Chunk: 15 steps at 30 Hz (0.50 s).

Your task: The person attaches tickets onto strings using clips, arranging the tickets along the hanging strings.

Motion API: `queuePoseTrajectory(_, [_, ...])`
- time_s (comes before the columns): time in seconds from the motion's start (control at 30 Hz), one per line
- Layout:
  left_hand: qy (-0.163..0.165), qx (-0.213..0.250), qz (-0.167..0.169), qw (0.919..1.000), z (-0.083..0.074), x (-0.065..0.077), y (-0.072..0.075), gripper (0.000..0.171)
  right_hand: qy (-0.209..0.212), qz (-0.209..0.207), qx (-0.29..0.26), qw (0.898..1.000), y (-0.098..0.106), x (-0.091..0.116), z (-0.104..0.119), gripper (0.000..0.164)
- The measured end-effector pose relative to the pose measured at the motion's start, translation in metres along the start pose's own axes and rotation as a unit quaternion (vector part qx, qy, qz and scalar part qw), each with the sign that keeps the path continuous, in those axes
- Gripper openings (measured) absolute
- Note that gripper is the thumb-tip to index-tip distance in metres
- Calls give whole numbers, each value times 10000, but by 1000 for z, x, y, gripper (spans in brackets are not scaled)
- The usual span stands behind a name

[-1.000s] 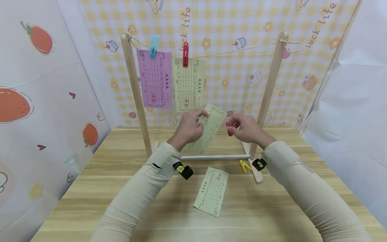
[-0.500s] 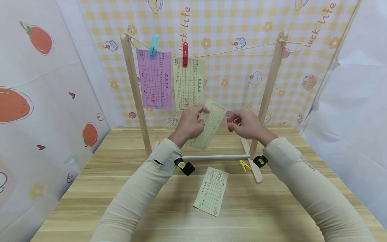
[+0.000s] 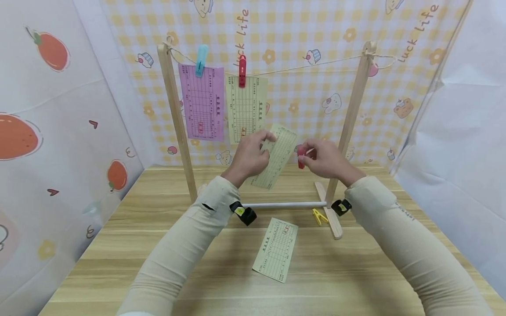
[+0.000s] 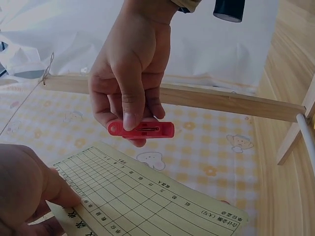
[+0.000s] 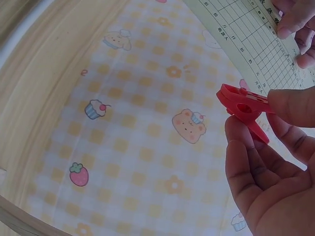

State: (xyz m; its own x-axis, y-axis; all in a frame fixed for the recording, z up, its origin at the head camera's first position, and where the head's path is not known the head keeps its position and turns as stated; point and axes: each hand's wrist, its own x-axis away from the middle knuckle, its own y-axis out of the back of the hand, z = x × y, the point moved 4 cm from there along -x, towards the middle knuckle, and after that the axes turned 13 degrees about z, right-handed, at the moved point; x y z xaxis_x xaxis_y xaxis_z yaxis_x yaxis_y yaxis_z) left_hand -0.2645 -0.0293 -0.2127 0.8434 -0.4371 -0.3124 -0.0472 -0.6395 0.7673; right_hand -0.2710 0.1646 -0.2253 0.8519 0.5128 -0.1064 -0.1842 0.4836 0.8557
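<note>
My left hand (image 3: 251, 153) pinches a pale yellow printed form (image 3: 276, 158) by its edge, holding it tilted in the air below the string. To its right, my right hand (image 3: 325, 161) grips a red clothespin (image 5: 246, 105) between thumb and fingers, a short gap away from the form. In the left wrist view the clothespin lies sideways above the form's printed grid. On the string (image 3: 308, 66) hang a purple form (image 3: 202, 105) under a light blue clothespin (image 3: 201, 60) and a yellow form (image 3: 246, 107) under another red clothespin (image 3: 242, 72).
Two wooden posts (image 3: 352, 105) hold the string, joined low down by a white rod (image 3: 284, 205). A yellow clothespin (image 3: 320, 217) lies beside the right wooden foot (image 3: 335, 226). Another yellow form (image 3: 276, 250) lies flat on the wooden table (image 3: 221, 281).
Both hands have risen slightly, bringing the held form and the red clothespin up with them. The hanging forms and the things on the table stay where they were.
</note>
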Motion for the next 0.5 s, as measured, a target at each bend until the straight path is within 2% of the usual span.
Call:
queuePoseTrajectory(0.23, [55, 133, -5, 9999, -2, -1, 3, 36, 11, -14, -62, 10000, 2, 0, 3, 10])
queuePoseTrajectory(0.5, [81, 29, -3, 10000, -6, -4, 7, 35, -18, 39, -168, 9999, 8, 0, 7, 7])
